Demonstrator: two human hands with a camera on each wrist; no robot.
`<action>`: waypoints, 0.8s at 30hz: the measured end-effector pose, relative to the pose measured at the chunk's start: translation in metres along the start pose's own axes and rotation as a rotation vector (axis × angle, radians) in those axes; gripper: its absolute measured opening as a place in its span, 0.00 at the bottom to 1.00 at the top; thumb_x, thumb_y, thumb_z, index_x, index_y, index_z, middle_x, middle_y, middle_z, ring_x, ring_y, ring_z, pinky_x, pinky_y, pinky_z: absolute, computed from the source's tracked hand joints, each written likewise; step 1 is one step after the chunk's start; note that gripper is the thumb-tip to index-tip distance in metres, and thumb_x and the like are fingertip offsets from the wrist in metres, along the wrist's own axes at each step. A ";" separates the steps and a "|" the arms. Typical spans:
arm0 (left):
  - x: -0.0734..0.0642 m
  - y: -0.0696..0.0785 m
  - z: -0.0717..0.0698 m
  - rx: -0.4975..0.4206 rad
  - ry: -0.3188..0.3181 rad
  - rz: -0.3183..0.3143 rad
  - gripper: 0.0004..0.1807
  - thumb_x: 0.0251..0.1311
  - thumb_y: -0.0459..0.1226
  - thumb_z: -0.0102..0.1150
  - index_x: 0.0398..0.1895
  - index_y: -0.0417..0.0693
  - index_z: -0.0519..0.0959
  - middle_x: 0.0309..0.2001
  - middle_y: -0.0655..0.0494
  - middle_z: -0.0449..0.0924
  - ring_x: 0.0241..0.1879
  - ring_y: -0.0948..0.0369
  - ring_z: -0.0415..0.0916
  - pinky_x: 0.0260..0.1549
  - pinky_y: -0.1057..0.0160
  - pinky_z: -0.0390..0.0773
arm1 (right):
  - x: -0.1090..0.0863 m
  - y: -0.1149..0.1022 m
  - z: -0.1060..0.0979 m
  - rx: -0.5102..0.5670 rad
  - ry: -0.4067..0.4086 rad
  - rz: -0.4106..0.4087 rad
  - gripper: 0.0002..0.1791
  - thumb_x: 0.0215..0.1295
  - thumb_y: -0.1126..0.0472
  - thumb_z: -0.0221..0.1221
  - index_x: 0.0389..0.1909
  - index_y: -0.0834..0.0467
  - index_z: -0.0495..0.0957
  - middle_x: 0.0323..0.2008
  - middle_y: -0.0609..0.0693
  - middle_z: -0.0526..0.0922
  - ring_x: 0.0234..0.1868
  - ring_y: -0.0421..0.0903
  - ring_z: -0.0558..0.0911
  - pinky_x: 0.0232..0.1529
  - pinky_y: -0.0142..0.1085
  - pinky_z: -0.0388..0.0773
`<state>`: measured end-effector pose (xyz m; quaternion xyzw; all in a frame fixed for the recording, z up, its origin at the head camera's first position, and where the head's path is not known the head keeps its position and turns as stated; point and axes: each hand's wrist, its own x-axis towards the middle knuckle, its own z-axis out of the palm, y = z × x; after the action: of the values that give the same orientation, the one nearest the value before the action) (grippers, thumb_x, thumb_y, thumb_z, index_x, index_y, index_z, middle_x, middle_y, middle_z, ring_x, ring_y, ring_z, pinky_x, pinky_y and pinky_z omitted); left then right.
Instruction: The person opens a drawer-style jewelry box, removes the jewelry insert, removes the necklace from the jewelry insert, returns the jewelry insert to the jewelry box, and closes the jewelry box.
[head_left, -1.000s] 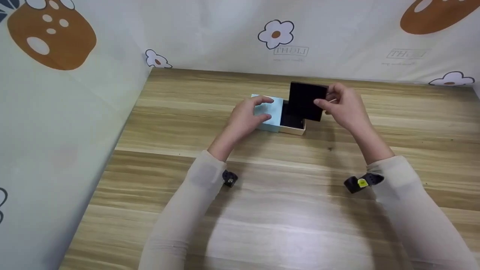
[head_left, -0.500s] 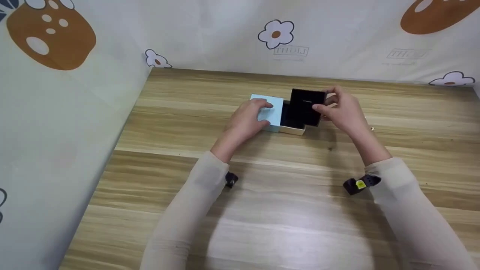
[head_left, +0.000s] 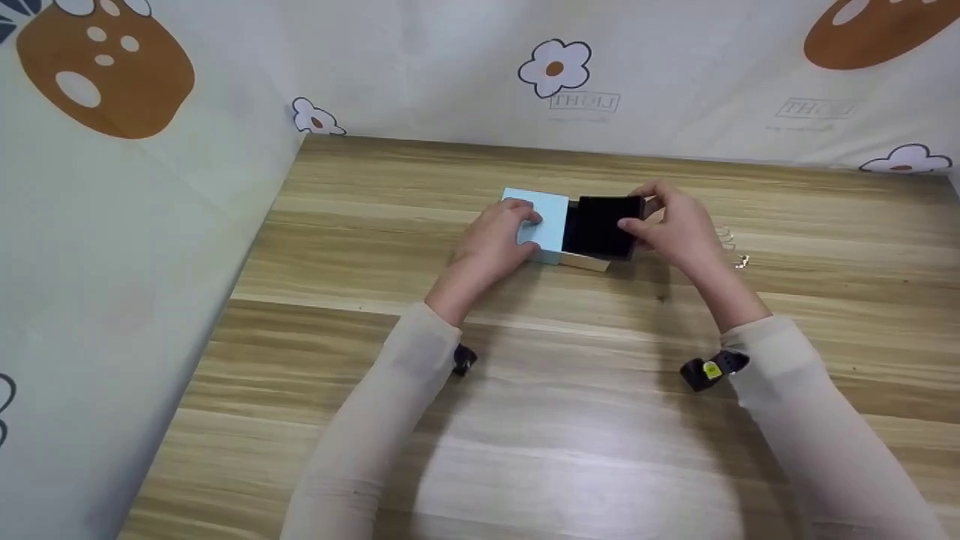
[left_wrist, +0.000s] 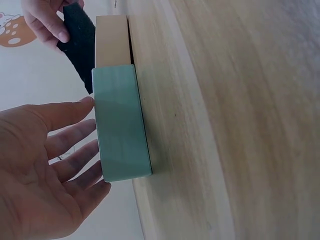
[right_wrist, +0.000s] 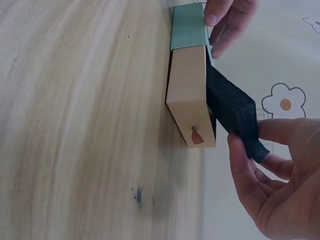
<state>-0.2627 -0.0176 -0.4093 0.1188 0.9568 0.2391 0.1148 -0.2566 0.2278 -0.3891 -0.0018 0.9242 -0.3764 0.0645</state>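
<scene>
A small box lies on the table, its light blue sleeve (head_left: 551, 221) partly slid off a tan drawer (left_wrist: 112, 41). The left hand (head_left: 491, 240) rests lightly on the sleeve, fingertips and thumb touching its upper face. Between thumb and fingers the right hand (head_left: 679, 229) pinches the edge of a black foam pad (head_left: 606, 225). This pad slants over the drawer's exposed part, one end low at the drawer, the held end raised. In the right wrist view the drawer's end shows a small notch (right_wrist: 197, 135). The pad covers most of the drawer's inside.
A thin, shiny piece like a fine chain (head_left: 741, 262) lies on the wooden table (head_left: 570, 420) right of the right hand, partly hidden by the wrist. A patterned cloth wall (head_left: 435, 67) stands behind the table and another along its left side.
The right hand has lowered the foam pad onto the drawer and tilted it flatter. The left hand has settled onto the sleeve. The shiny piece has come into view beside the right wrist.
</scene>
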 end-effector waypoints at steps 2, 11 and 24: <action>0.000 0.000 0.001 0.010 0.003 -0.005 0.22 0.65 0.42 0.63 0.63 0.54 0.77 0.73 0.58 0.66 0.75 0.58 0.60 0.72 0.58 0.65 | 0.001 0.000 0.002 -0.048 0.006 -0.006 0.26 0.66 0.58 0.64 0.61 0.62 0.71 0.48 0.63 0.79 0.36 0.47 0.83 0.38 0.33 0.81; -0.002 0.000 0.003 0.028 0.021 0.013 0.21 0.66 0.41 0.62 0.62 0.53 0.78 0.72 0.58 0.67 0.74 0.57 0.61 0.71 0.59 0.67 | 0.005 -0.003 0.013 -0.143 0.024 -0.046 0.22 0.66 0.57 0.63 0.58 0.61 0.75 0.45 0.62 0.82 0.39 0.54 0.75 0.43 0.45 0.69; 0.000 0.004 0.001 0.055 0.014 0.017 0.21 0.67 0.41 0.62 0.62 0.52 0.78 0.71 0.55 0.68 0.73 0.57 0.63 0.71 0.59 0.66 | 0.014 -0.013 0.027 -0.190 0.015 -0.044 0.24 0.68 0.58 0.61 0.62 0.63 0.74 0.48 0.63 0.76 0.45 0.58 0.75 0.47 0.51 0.74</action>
<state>-0.2619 -0.0140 -0.4085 0.1283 0.9628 0.2144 0.1029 -0.2679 0.1989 -0.4009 -0.0254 0.9560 -0.2883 0.0490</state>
